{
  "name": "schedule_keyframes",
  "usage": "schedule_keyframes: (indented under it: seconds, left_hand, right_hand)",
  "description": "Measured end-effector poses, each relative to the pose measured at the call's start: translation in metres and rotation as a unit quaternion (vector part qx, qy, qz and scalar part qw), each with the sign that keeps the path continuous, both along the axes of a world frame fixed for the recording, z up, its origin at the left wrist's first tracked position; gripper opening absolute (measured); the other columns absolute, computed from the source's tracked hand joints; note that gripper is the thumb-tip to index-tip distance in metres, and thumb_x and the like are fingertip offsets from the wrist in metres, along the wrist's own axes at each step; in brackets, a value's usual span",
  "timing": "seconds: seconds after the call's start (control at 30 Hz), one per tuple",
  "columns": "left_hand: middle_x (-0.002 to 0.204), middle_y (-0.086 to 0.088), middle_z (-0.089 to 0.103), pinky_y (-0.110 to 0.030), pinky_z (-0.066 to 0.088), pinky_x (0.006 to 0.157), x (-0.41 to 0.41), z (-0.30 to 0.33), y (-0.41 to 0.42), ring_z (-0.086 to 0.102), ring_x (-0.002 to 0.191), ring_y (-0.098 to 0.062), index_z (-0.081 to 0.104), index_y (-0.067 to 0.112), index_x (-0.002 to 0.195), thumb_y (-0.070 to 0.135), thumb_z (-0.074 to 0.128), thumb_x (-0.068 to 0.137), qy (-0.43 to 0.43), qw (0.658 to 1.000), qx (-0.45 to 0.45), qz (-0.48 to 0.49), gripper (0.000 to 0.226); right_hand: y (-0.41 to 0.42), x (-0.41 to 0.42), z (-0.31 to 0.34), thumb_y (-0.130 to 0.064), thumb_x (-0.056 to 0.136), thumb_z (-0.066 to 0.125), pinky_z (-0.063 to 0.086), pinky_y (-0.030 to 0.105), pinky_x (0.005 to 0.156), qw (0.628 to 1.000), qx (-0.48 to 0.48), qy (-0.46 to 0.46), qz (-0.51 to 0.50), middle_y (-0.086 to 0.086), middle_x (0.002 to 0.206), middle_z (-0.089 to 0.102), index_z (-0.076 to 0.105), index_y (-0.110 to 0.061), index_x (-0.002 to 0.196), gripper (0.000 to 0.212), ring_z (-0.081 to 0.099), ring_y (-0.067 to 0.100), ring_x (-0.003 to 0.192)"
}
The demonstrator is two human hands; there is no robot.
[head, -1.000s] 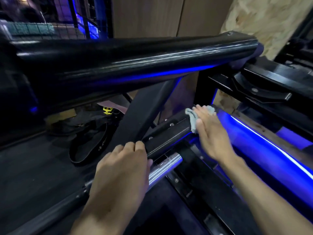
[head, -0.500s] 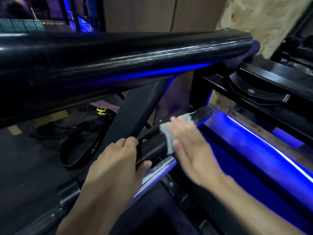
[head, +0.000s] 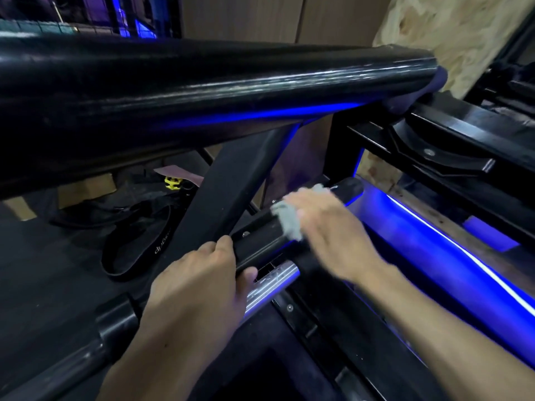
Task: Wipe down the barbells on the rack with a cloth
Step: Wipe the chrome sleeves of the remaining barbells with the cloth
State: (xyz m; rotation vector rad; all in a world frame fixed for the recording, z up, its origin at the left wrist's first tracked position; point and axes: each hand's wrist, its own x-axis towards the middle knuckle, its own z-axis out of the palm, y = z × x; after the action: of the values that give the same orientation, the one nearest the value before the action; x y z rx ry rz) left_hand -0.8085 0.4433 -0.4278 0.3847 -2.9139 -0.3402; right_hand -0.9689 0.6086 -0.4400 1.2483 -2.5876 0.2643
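Note:
A black barbell sleeve (head: 348, 190) lies slanted on the rack, its end pointing to the upper right. My right hand (head: 333, 230) presses a small grey cloth (head: 288, 218) onto the middle of this sleeve; the hand is blurred. My left hand (head: 199, 287) grips the same bar lower down, fingers wrapped over its top. A chrome barbell sleeve (head: 275, 280) lies just below it, partly hidden by my left thumb. A thick black bar (head: 202, 88) crosses the view above both hands.
A black rack frame (head: 451, 134) stands at the right, with a blue light strip (head: 451, 241) running beneath it. A slanted black strut (head: 231, 186) rises behind my left hand. A black belt (head: 136, 244) lies on the dark floor at left. A plywood wall (head: 451, 33) is behind.
My right hand has slid the cloth down the black sleeve from its far end toward my left hand. The left hand keeps its grip in about the same spot.

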Motion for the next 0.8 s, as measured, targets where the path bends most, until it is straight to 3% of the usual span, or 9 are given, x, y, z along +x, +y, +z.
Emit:
schedule_keyframes:
  seconds: [0.07, 0.13, 0.2, 0.27, 0.33, 0.43, 0.53, 0.67, 0.8]
  left_hand:
    - [0.116, 0.014, 0.055, -0.025, 0.037, 0.071, 0.001, 0.001, 0.000, 0.057, 0.101, -0.011, 0.036, 0.033, 0.125, 0.063, 0.030, 0.102, 0.014, 1.000, -0.004, -0.005, 0.038]
    - [0.120, 0.014, 0.057, -0.025, 0.041, 0.075, 0.000, 0.002, 0.003, 0.059, 0.108, -0.010, 0.038, 0.033, 0.131, 0.062, 0.038, 0.101, 0.013, 1.000, -0.008, 0.015, 0.042]
    - [0.107, 0.012, 0.066, -0.030, 0.048, 0.070, -0.002, 0.000, 0.005, 0.067, 0.095, -0.014, 0.055, 0.028, 0.124, 0.059, 0.068, 0.087, 0.015, 0.999, -0.028, 0.022, 0.050]
    - [0.080, 0.010, 0.070, -0.029, 0.048, 0.051, -0.002, -0.010, 0.005, 0.069, 0.066, -0.017, 0.070, 0.021, 0.100, 0.048, 0.093, 0.058, 0.012, 0.999, -0.039, 0.022, 0.055]
    - [0.075, 0.010, 0.070, -0.026, 0.047, 0.048, 0.000, -0.017, 0.006, 0.068, 0.060, -0.017, 0.073, 0.020, 0.094, 0.043, 0.095, 0.053, 0.049, 0.998, -0.045, 0.018, 0.052]
    - [0.078, 0.011, 0.070, -0.028, 0.048, 0.049, 0.003, -0.018, 0.006, 0.068, 0.063, -0.017, 0.075, 0.019, 0.097, 0.038, 0.092, 0.061, 0.101, 0.994, -0.050, 0.014, 0.044]
    - [0.077, 0.010, 0.069, -0.029, 0.049, 0.050, 0.003, -0.017, 0.005, 0.067, 0.064, -0.019, 0.074, 0.019, 0.092, 0.033, 0.091, 0.062, 0.132, 0.990, -0.049, 0.008, 0.038]
    - [0.082, 0.011, 0.072, -0.028, 0.049, 0.052, 0.004, -0.020, 0.001, 0.069, 0.068, -0.018, 0.075, 0.020, 0.097, 0.033, 0.093, 0.061, 0.138, 0.989, -0.043, 0.008, 0.043]
    - [0.096, 0.015, 0.075, -0.024, 0.047, 0.057, 0.008, -0.022, -0.004, 0.071, 0.078, -0.013, 0.076, 0.020, 0.111, 0.034, 0.091, 0.066, 0.132, 0.991, -0.018, -0.007, 0.049]
  right_hand:
    - [0.004, -0.018, 0.004, -0.027, 0.101, 0.025, 0.031, 0.042, 0.116, 0.992, -0.047, -0.046, -0.110, 0.011, 0.128, 0.069, 0.067, -0.009, 0.128, 0.054, 0.057, 0.033, 0.127]
    - [-0.012, -0.004, -0.002, -0.026, 0.100, 0.026, 0.032, 0.043, 0.118, 0.993, -0.054, -0.025, -0.100, 0.011, 0.120, 0.073, 0.073, -0.009, 0.118, 0.053, 0.060, 0.034, 0.124]
    - [-0.026, 0.020, -0.010, -0.020, 0.102, 0.035, 0.023, 0.037, 0.123, 0.998, -0.031, -0.042, -0.032, 0.004, 0.118, 0.072, 0.073, -0.014, 0.118, 0.042, 0.059, 0.026, 0.122]
    - [-0.021, 0.015, -0.005, -0.023, 0.101, 0.033, 0.014, 0.034, 0.122, 0.999, 0.001, -0.037, -0.004, -0.002, 0.124, 0.068, 0.069, -0.023, 0.124, 0.042, 0.055, 0.021, 0.123]
    - [-0.006, -0.017, -0.004, -0.027, 0.099, 0.024, 0.028, 0.046, 0.116, 0.998, 0.026, -0.024, -0.057, 0.000, 0.120, 0.068, 0.069, -0.025, 0.118, 0.049, 0.056, 0.027, 0.117]
    - [0.000, -0.028, 0.004, -0.034, 0.100, 0.017, 0.040, 0.053, 0.107, 0.988, -0.035, -0.046, -0.140, 0.005, 0.112, 0.069, 0.070, -0.019, 0.108, 0.056, 0.059, 0.032, 0.112]
    - [-0.020, 0.022, -0.005, -0.013, 0.104, 0.037, 0.043, 0.046, 0.096, 0.998, -0.054, -0.015, -0.009, 0.000, 0.097, 0.065, 0.065, -0.022, 0.091, 0.032, 0.058, 0.030, 0.098]
    - [-0.007, 0.011, -0.006, -0.008, 0.094, 0.045, 0.043, 0.050, 0.100, 0.999, -0.040, -0.025, 0.027, 0.001, 0.113, 0.065, 0.067, -0.015, 0.112, 0.029, 0.057, 0.027, 0.109]
    - [0.010, -0.033, -0.009, -0.022, 0.111, 0.033, 0.034, 0.047, 0.118, 0.976, -0.129, -0.096, -0.145, 0.002, 0.130, 0.066, 0.068, -0.013, 0.126, 0.039, 0.051, 0.024, 0.134]
